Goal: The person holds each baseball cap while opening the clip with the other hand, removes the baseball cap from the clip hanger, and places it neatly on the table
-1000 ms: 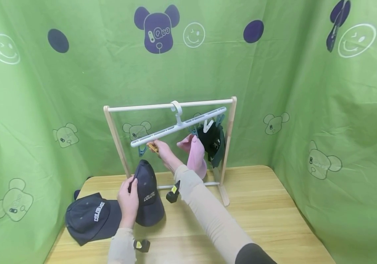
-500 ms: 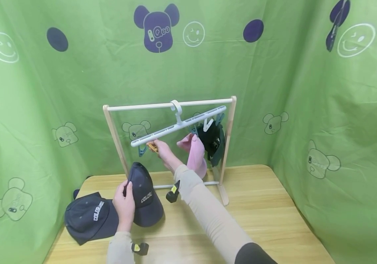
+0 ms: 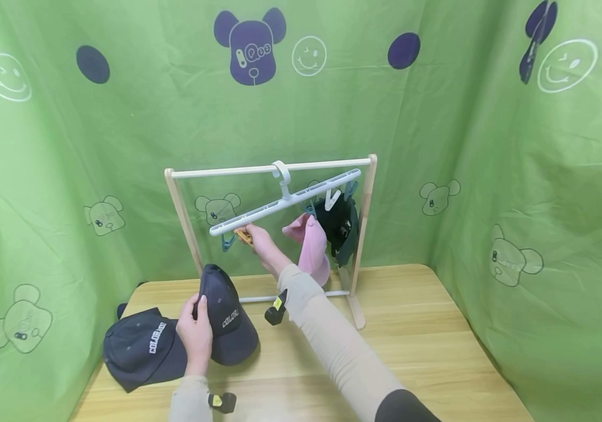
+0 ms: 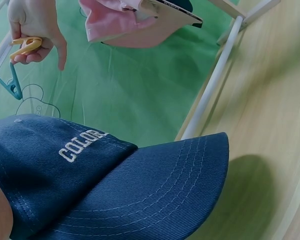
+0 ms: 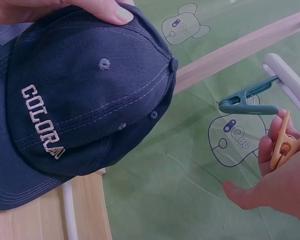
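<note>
My left hand (image 3: 197,331) pinches a navy baseball cap (image 3: 221,308) by its back edge, above the table left of centre. White letters run across its front in the right wrist view. My right hand (image 3: 265,246) is at the lower left end of a pale clip hanger (image 3: 258,217), fingers curled around an orange clothes clip (image 4: 29,46), thumb held apart. A teal clip (image 5: 250,97) hangs just outside it. Further right on the hanger, a pink cap (image 3: 311,249) and a dark green cap (image 3: 339,228) hang from clips.
The hanger hooks over the top rail (image 3: 221,172) of a wooden rack and tilts down to the left. A second navy cap (image 3: 139,349) lies on the table (image 3: 417,340) at left. Beside the green cap is a white clip (image 3: 332,200). Green curtains surround the table.
My left hand has moved left and slightly down with the navy cap, away from the hanger's end. The right hand stays at the orange clip.
</note>
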The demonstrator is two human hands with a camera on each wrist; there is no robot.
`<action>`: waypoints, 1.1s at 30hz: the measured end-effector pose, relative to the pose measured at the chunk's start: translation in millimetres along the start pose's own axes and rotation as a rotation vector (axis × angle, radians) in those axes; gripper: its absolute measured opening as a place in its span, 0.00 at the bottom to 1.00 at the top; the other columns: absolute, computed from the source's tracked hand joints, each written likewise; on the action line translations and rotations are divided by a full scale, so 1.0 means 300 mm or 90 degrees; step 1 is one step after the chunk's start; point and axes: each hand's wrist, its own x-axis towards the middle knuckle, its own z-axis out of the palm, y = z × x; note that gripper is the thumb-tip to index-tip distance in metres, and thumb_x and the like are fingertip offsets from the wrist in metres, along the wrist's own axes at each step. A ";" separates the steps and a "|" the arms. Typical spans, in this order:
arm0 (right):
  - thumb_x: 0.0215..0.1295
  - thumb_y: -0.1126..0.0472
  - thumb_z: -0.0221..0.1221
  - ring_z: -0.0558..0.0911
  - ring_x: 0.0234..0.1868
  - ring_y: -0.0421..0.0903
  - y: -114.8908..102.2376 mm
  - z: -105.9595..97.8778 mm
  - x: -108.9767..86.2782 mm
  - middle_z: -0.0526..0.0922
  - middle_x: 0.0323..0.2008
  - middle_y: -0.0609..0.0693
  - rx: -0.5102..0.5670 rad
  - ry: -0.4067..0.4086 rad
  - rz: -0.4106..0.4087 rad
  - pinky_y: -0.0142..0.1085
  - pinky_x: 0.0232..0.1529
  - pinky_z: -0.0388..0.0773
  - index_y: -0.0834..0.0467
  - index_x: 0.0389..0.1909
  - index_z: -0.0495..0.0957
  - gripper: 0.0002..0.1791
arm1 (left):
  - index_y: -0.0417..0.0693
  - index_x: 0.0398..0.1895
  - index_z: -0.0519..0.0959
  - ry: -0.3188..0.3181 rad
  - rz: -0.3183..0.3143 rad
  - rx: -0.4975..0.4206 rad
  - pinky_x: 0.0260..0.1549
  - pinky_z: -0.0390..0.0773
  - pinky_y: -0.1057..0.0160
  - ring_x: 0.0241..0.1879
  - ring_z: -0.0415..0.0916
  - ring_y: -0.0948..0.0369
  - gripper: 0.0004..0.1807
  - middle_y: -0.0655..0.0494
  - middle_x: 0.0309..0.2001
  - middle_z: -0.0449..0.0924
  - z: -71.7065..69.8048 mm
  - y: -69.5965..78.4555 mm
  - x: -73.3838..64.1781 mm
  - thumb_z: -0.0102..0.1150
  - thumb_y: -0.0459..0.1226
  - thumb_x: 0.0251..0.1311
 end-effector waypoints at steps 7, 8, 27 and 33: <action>0.75 0.54 0.39 0.66 0.27 0.37 0.002 -0.004 -0.001 0.76 0.32 0.46 -0.009 -0.006 -0.002 0.30 0.29 0.59 0.62 0.53 0.77 0.22 | 0.37 0.44 0.83 0.013 -0.016 -0.007 0.42 0.69 0.83 0.39 0.70 0.85 0.12 0.40 0.44 0.84 -0.007 0.005 -0.005 0.58 0.37 0.65; 0.75 0.54 0.39 0.66 0.27 0.37 0.002 -0.004 -0.001 0.76 0.31 0.45 -0.008 -0.007 -0.001 0.30 0.29 0.59 0.62 0.54 0.77 0.23 | 0.37 0.44 0.83 0.013 -0.019 -0.012 0.42 0.69 0.83 0.39 0.70 0.85 0.12 0.39 0.44 0.84 -0.009 0.006 -0.006 0.58 0.37 0.65; 0.75 0.54 0.39 0.64 0.25 0.37 0.011 -0.009 -0.001 0.76 0.33 0.45 -0.001 -0.004 0.008 0.28 0.26 0.58 0.62 0.53 0.77 0.22 | 0.36 0.44 0.83 0.045 -0.048 -0.028 0.43 0.69 0.82 0.39 0.71 0.83 0.12 0.39 0.45 0.84 -0.022 -0.029 -0.028 0.58 0.37 0.66; 0.76 0.54 0.40 0.64 0.25 0.36 0.012 -0.012 0.002 0.77 0.36 0.47 0.002 -0.009 0.012 0.27 0.25 0.57 0.61 0.55 0.77 0.22 | 0.36 0.44 0.83 0.063 -0.049 -0.029 0.43 0.69 0.81 0.40 0.71 0.82 0.13 0.39 0.45 0.84 -0.028 -0.023 -0.040 0.58 0.37 0.66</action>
